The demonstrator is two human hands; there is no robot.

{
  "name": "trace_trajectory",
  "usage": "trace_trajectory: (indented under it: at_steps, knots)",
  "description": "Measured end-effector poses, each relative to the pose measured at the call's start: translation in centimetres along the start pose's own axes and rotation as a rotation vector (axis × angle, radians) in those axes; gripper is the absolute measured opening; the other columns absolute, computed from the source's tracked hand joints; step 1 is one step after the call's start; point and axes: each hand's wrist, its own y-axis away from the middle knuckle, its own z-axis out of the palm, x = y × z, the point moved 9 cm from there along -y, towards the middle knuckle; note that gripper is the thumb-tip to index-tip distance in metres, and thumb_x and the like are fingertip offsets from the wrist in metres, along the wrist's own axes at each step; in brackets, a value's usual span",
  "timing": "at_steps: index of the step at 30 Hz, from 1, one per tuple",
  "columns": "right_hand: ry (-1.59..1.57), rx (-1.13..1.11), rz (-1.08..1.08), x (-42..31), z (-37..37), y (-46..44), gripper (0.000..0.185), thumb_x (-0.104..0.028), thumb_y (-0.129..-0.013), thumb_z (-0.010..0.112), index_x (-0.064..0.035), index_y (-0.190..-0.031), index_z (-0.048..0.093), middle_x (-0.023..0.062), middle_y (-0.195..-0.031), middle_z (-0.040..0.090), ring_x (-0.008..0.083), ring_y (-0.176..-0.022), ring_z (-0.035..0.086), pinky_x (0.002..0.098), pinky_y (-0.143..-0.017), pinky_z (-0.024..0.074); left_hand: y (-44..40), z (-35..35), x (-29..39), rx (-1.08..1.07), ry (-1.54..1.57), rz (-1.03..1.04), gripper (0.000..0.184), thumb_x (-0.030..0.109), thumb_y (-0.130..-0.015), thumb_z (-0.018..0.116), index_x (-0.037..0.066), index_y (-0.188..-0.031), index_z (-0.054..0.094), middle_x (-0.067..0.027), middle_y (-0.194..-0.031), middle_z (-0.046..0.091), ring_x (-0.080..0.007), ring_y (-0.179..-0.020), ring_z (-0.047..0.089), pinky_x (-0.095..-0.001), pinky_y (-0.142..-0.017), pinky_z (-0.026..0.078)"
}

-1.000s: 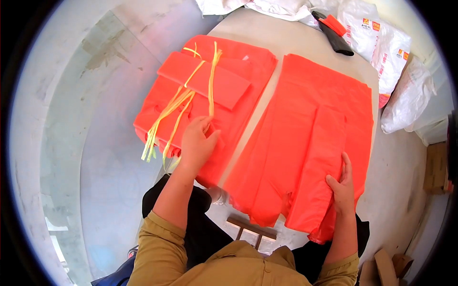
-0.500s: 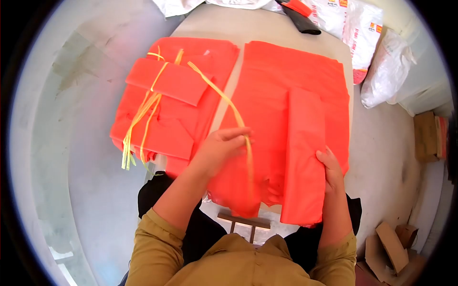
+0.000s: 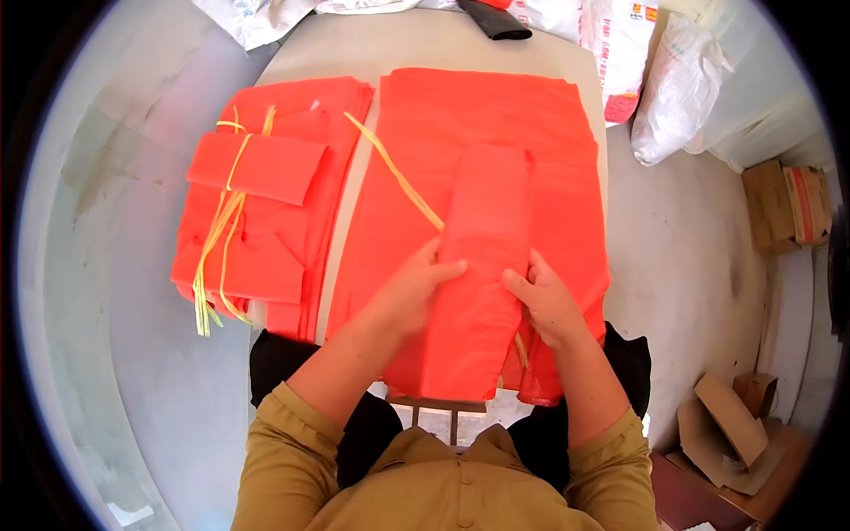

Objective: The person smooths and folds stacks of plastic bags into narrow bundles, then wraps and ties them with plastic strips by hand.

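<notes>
A long folded red bundle (image 3: 482,212) lies over a wide stack of red sheets (image 3: 549,124). My left hand (image 3: 421,288) is closed on the bundle's left edge, thumb on top. On its right edge my right hand (image 3: 544,301) grips it the same way. A yellow strip (image 3: 394,173) runs from the upper left to the bundle and passes beneath it; its other end shows below my right hand. To the left, a second red pile (image 3: 332,115) bears a folded red piece (image 3: 257,166) tied with yellow strips (image 3: 217,243).
The beige table (image 3: 310,53) has white sacks (image 3: 611,53) and a black object (image 3: 496,19) at its far edge. A white bag (image 3: 680,88) stands right of it. Cardboard boxes (image 3: 784,208) and opened cardboard (image 3: 730,425) lie farther right.
My left hand has brought a yellow strip from the left pile to the right stack and now grips the bundle. The bundle has shifted left over the strip. The view has also turned.
</notes>
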Motion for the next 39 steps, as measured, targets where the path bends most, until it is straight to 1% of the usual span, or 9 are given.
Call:
trace_trajectory:
  at_steps: [2, 5, 8, 11, 14, 22, 29, 34, 39]
  knots:
    - [0.043, 0.013, 0.040, 0.0, -0.5, 0.3, 0.053, -0.018, -0.106, 0.063, -0.0019, -0.153, 0.044, 0.0091, -0.140, 0.061, 0.0213, -0.124, 0.063, 0.0386, -0.103, 0.0541, 0.1, -0.4, -0.1, 0.047, -0.034, 0.004, 0.055, 0.006, -0.097, 0.068, -0.001, -0.148, 0.047, -0.0153, -0.143, 0.060, -0.0258, -0.128, 0.063, -0.0416, -0.108, 0.054]
    - [0.450, 0.043, -0.074, -1.5, -2.6, 0.5, 0.039, -0.017, -0.105, 0.059, 0.0040, -0.138, 0.057, 0.0176, -0.131, 0.067, 0.0233, -0.120, 0.064, 0.0369, -0.101, 0.0501, -0.1, -0.7, -0.1, 0.047, -0.060, 0.036, 0.056, 0.000, -0.096, 0.068, -0.001, -0.148, 0.047, -0.0151, -0.142, 0.060, -0.0247, -0.126, 0.063, -0.0405, -0.107, 0.054]
    - [0.859, 0.075, -0.261, -4.4, -2.2, 1.3, 0.031, -0.014, -0.103, 0.060, 0.0037, -0.128, 0.064, 0.0210, -0.117, 0.069, 0.0300, -0.109, 0.068, 0.0388, -0.094, 0.0525, -0.3, -0.8, 0.0, 0.044, -0.108, 0.069, 0.055, -0.001, -0.096, 0.065, -0.001, -0.148, 0.047, -0.0140, -0.142, 0.059, -0.0233, -0.126, 0.063, -0.0397, -0.108, 0.053]
    - [1.328, 0.198, -0.432, -7.2, -1.2, 2.4, 0.022, -0.007, -0.099, 0.064, -0.0007, -0.119, 0.070, 0.0143, -0.102, 0.069, 0.0307, -0.093, 0.069, 0.0399, -0.079, 0.0548, -0.2, -1.0, 0.0, 0.073, -0.146, 0.082, 0.056, -0.004, -0.096, 0.064, -0.001, -0.149, 0.047, -0.0134, -0.143, 0.058, -0.0230, -0.127, 0.062, -0.0391, -0.108, 0.053]
    - [1.497, 0.328, -0.466, -7.6, -2.1, 2.2, 0.013, -0.006, -0.096, 0.066, -0.0032, -0.107, 0.073, 0.0142, -0.095, 0.066, 0.0365, -0.089, 0.066, 0.0444, -0.076, 0.0538, -0.3, -1.2, -0.2, 0.057, -0.162, 0.127, 0.059, -0.006, -0.095, 0.064, -0.001, -0.151, 0.046, -0.0133, -0.144, 0.057, -0.0233, -0.129, 0.060, -0.0383, -0.109, 0.051]
    - [1.465, 0.314, -0.279, -7.6, -2.9, 2.1, 0.016, -0.017, -0.096, 0.069, -0.0014, -0.096, 0.073, 0.0108, -0.090, 0.067, 0.0319, -0.083, 0.066, 0.0419, -0.072, 0.0521, 0.9, -2.2, 1.5, 0.162, -0.189, 0.249, 0.059, 0.001, -0.100, 0.062, -0.001, -0.156, 0.045, -0.0126, -0.149, 0.055, -0.0195, -0.132, 0.057, -0.0337, -0.111, 0.046]
    - [1.072, 0.253, -0.145, -7.1, -3.7, 1.9, 0.019, -0.018, -0.095, 0.069, 0.0003, -0.092, 0.072, 0.0095, -0.082, 0.065, 0.0244, -0.075, 0.062, 0.0374, -0.070, 0.0493, 1.8, -4.7, 3.5, 0.316, -0.559, 0.463, 0.041, 0.006, -0.099, 0.065, 0.000, -0.139, 0.064, -0.0086, -0.138, 0.062, -0.0195, -0.128, 0.059, -0.0329, -0.108, 0.047]
    - [1.305, 0.229, -0.232, -6.9, -3.4, 2.2, 0.020, -0.017, -0.094, 0.067, 0.0012, -0.088, 0.071, 0.0122, -0.085, 0.066, 0.0297, -0.078, 0.065, 0.0404, -0.069, 0.0504, 2.3, -4.8, 3.4, 0.308, -0.668, 0.477, 0.035, 0.010, -0.097, 0.070, -0.001, -0.130, 0.070, -0.0086, -0.130, 0.064, -0.0184, -0.118, 0.063, -0.0320, -0.103, 0.050]
    - [1.433, 0.326, -0.206, -7.3, -4.6, 2.4, 0.022, -0.019, -0.094, 0.064, -0.0003, -0.085, 0.072, 0.0153, -0.092, 0.069, 0.0365, -0.086, 0.067, 0.0466, -0.076, 0.0531, 2.9, -4.0, 3.7, 0.243, -0.930, 0.443, 0.035, 0.004, -0.099, 0.067, -0.007, -0.132, 0.066, -0.0065, -0.127, 0.063, -0.0140, -0.117, 0.063, -0.0287, -0.100, 0.051]
